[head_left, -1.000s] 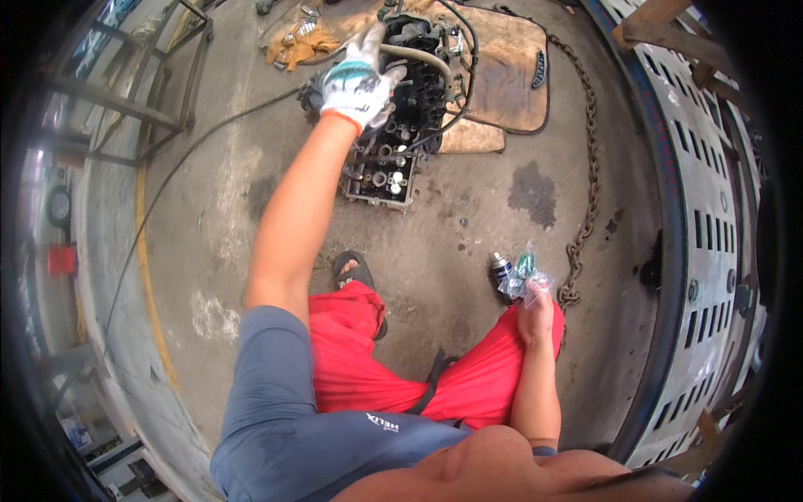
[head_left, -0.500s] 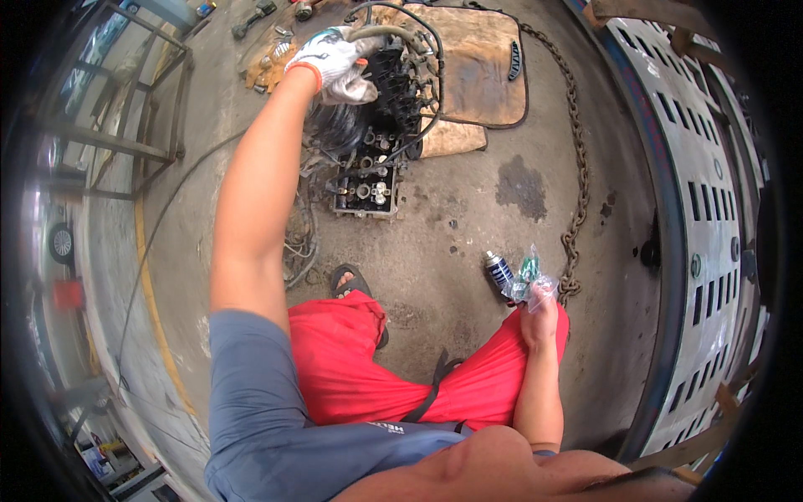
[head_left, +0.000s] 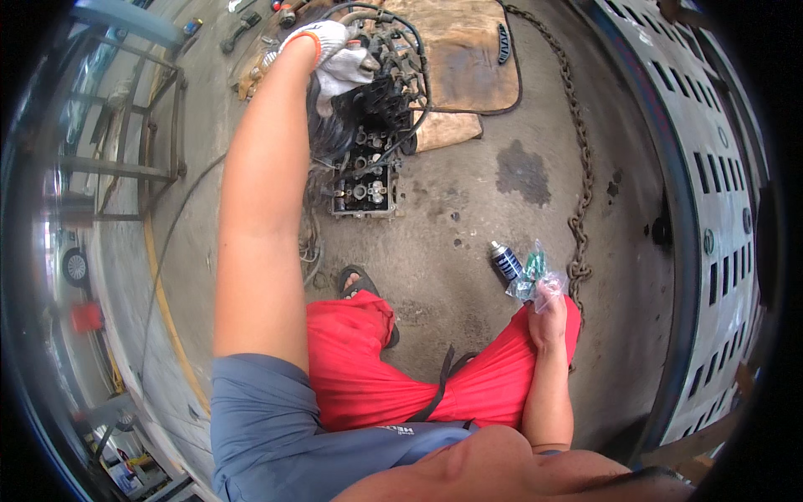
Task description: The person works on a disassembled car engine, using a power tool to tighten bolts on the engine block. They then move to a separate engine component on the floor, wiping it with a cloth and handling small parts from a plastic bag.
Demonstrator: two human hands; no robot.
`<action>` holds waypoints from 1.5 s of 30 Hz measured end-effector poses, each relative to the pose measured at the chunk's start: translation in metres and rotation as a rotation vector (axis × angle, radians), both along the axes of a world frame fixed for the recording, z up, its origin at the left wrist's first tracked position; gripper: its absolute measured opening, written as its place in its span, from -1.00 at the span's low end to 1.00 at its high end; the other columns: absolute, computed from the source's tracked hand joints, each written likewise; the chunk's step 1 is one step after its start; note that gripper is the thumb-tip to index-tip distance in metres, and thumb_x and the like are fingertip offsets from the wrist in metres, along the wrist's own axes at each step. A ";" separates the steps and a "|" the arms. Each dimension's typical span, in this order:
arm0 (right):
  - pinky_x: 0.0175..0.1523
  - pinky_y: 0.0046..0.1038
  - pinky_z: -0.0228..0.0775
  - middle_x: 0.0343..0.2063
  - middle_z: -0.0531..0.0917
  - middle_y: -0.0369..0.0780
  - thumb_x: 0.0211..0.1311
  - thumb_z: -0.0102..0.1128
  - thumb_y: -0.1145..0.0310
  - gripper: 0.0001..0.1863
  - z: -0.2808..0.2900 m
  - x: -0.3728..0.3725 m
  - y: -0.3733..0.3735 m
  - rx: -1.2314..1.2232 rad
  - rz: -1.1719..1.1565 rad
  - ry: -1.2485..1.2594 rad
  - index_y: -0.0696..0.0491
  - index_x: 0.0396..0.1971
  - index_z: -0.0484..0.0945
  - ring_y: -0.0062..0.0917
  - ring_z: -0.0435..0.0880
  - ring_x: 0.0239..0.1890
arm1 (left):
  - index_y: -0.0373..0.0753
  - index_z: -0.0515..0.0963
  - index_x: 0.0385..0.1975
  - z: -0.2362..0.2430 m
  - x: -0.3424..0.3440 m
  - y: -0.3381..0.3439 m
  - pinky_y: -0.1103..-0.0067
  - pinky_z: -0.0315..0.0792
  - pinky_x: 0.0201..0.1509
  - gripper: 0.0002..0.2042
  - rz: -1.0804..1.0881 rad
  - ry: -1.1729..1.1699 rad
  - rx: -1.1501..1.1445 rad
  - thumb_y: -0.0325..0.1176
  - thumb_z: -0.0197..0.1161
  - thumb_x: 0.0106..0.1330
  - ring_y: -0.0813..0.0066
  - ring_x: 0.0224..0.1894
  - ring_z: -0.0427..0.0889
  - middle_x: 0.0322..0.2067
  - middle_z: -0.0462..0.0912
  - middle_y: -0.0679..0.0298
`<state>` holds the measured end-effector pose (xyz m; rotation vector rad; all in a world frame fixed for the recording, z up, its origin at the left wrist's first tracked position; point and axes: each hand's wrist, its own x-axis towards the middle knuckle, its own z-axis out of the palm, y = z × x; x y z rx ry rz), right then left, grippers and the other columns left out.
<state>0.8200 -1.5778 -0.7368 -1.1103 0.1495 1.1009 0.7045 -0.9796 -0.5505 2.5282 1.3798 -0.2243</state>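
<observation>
My left hand [head_left: 318, 35], in a white knitted glove with an orange cuff, reaches out to the far end of a greasy engine [head_left: 365, 186] on the floor. Its fingers are mostly hidden from sight. Just below it a crumpled off-white cloth or spare glove [head_left: 343, 72] lies on the engine. Bare and resting at my right knee, my right hand [head_left: 548, 322] is closed on a clear plastic bag [head_left: 548, 289] with something green in it. Beside the bag stands a blue-and-white spray can [head_left: 506, 261].
A stained tan mat [head_left: 456, 58] lies beyond the engine, with a rusty chain [head_left: 579, 176] to its right. Along the right side runs a slotted metal panel [head_left: 728, 217]. A metal frame rack [head_left: 125, 167] stands at left. Tools [head_left: 241, 32] lie at the far left.
My left hand has drawn a little farther left and away, off the hose area, and its fingers have gone out of sight. My right hand stays with the bag at the knee.
</observation>
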 end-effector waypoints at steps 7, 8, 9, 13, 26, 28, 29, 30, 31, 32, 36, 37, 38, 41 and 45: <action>0.05 -0.42 0.37 -0.08 0.64 -0.32 0.34 0.22 0.35 -0.68 -0.003 0.002 -0.010 0.005 -0.031 -0.009 0.04 0.06 0.52 -0.54 0.59 -0.06 | -0.37 0.58 0.09 -0.015 0.003 0.014 0.25 0.40 0.26 -0.54 0.137 -0.117 0.044 -0.12 -0.03 0.46 -0.06 0.20 0.57 0.16 0.60 -0.10; 0.06 -0.42 0.37 -0.07 0.64 -0.32 0.34 0.22 0.34 -0.67 -0.004 0.001 -0.011 0.012 -0.031 -0.016 0.05 0.07 0.52 -0.54 0.59 -0.06 | -0.33 0.59 0.10 -0.014 0.003 0.016 0.26 0.40 0.26 -0.54 0.130 -0.053 0.016 -0.10 -0.01 0.46 -0.05 0.20 0.58 0.17 0.59 -0.08; 0.06 -0.41 0.37 -0.07 0.64 -0.31 0.35 0.21 0.34 -0.67 -0.003 0.001 -0.012 0.003 -0.036 -0.012 0.05 0.07 0.52 -0.54 0.59 -0.05 | -0.33 0.59 0.11 -0.014 0.008 0.017 0.28 0.38 0.27 -0.50 0.070 0.046 0.027 -0.05 -0.01 0.45 0.01 0.21 0.57 0.18 0.60 -0.05; 0.09 -0.41 0.37 -0.04 0.64 -0.30 0.35 0.21 0.34 -0.66 0.000 0.000 -0.014 -0.006 -0.022 -0.005 0.06 0.09 0.52 -0.53 0.59 -0.02 | -0.34 0.55 0.17 -0.010 0.015 0.014 0.30 0.31 0.33 -0.40 0.032 0.141 0.024 0.09 -0.07 0.47 0.09 0.26 0.53 0.23 0.57 -0.02; 0.08 -0.41 0.36 -0.09 0.64 -0.31 0.34 0.24 0.35 -0.68 0.002 -0.003 -0.018 0.003 -0.022 0.013 0.06 0.05 0.52 -0.54 0.58 -0.05 | -0.24 0.64 0.05 0.000 -0.001 0.003 0.39 0.42 0.14 -0.42 0.175 -0.240 -0.236 0.21 0.15 0.40 0.32 -0.06 0.62 -0.03 0.72 0.17; 0.07 -0.40 0.36 -0.09 0.64 -0.31 0.34 0.23 0.35 -0.68 0.006 -0.004 -0.017 -0.012 -0.016 0.012 0.06 0.05 0.52 -0.54 0.57 -0.05 | -0.27 0.59 0.15 -0.009 -0.010 0.019 0.44 0.41 0.20 -0.39 0.203 -0.324 -0.391 0.18 0.17 0.41 0.37 0.04 0.61 0.05 0.68 0.15; 0.07 -0.40 0.35 -0.09 0.64 -0.31 0.34 0.23 0.35 -0.68 0.007 -0.004 -0.016 -0.018 -0.010 0.010 0.06 0.05 0.52 -0.54 0.57 -0.06 | -0.26 0.58 0.18 -0.012 -0.015 0.021 0.44 0.40 0.22 -0.39 0.179 -0.365 -0.359 0.18 0.18 0.41 0.37 0.07 0.60 0.08 0.67 0.15; 0.08 -0.40 0.35 -0.08 0.64 -0.31 0.34 0.23 0.35 -0.68 0.007 -0.004 -0.015 -0.008 -0.004 0.011 0.06 0.06 0.52 -0.54 0.57 -0.05 | -0.25 0.56 0.20 -0.014 -0.021 0.023 0.44 0.39 0.25 -0.39 0.155 -0.405 -0.327 0.17 0.18 0.41 0.37 0.10 0.59 0.10 0.65 0.14; 0.08 -0.40 0.35 -0.08 0.63 -0.31 0.34 0.23 0.36 -0.68 0.007 -0.004 -0.014 -0.003 -0.001 0.011 0.06 0.06 0.52 -0.54 0.57 -0.05 | -0.24 0.55 0.23 -0.016 -0.024 0.021 0.45 0.37 0.27 -0.38 0.129 -0.446 -0.299 0.17 0.18 0.41 0.36 0.13 0.58 0.13 0.64 0.14; 0.09 -0.40 0.35 -0.08 0.63 -0.31 0.34 0.22 0.36 -0.67 0.007 -0.004 -0.014 0.002 0.003 0.011 0.07 0.06 0.52 -0.54 0.57 -0.05 | -0.22 0.52 0.27 -0.018 -0.026 0.020 0.45 0.35 0.32 -0.36 0.160 -0.493 -0.340 0.18 0.19 0.41 0.36 0.16 0.56 0.19 0.60 0.15; 0.10 -0.41 0.35 -0.06 0.63 -0.31 0.34 0.22 0.35 -0.66 0.007 -0.006 -0.012 -0.018 0.004 0.021 0.07 0.08 0.51 -0.54 0.57 -0.03 | -0.20 0.53 0.27 -0.016 -0.029 0.015 0.46 0.35 0.29 -0.38 0.094 -0.557 -0.239 0.16 0.19 0.41 0.36 0.14 0.57 0.15 0.63 0.17; 0.11 -0.41 0.35 -0.06 0.63 -0.31 0.34 0.22 0.35 -0.66 0.009 -0.006 -0.011 -0.022 0.004 0.019 0.07 0.08 0.51 -0.54 0.57 -0.03 | -0.20 0.54 0.26 -0.018 -0.030 0.019 0.46 0.37 0.27 -0.39 0.091 -0.578 -0.245 0.15 0.20 0.41 0.37 0.12 0.58 0.12 0.64 0.18; 0.11 -0.41 0.36 -0.06 0.63 -0.30 0.35 0.21 0.35 -0.66 0.010 -0.005 -0.010 -0.026 0.004 0.017 0.07 0.08 0.51 -0.53 0.57 -0.03 | -0.20 0.55 0.25 -0.021 -0.032 0.023 0.46 0.39 0.25 -0.40 0.087 -0.599 -0.252 0.14 0.21 0.41 0.38 0.09 0.60 0.10 0.65 0.19; 0.11 -0.41 0.36 -0.05 0.63 -0.30 0.35 0.22 0.36 -0.65 0.005 -0.004 -0.012 -0.015 0.017 0.016 0.07 0.09 0.51 -0.53 0.58 -0.03 | -0.19 0.58 0.20 -0.027 -0.040 0.029 0.48 0.43 0.16 -0.45 0.159 -0.773 -0.362 0.11 0.24 0.40 0.41 0.00 0.62 0.01 0.68 0.23; 0.12 -0.40 0.37 -0.04 0.64 -0.29 0.34 0.23 0.36 -0.65 0.001 -0.004 -0.013 0.020 0.016 0.036 0.08 0.10 0.51 -0.52 0.58 -0.01 | -0.22 0.63 0.11 -0.020 -0.050 0.010 0.52 0.49 0.04 -0.51 0.266 -0.910 -0.148 0.06 0.27 0.40 0.47 -0.10 0.63 -0.10 0.69 0.26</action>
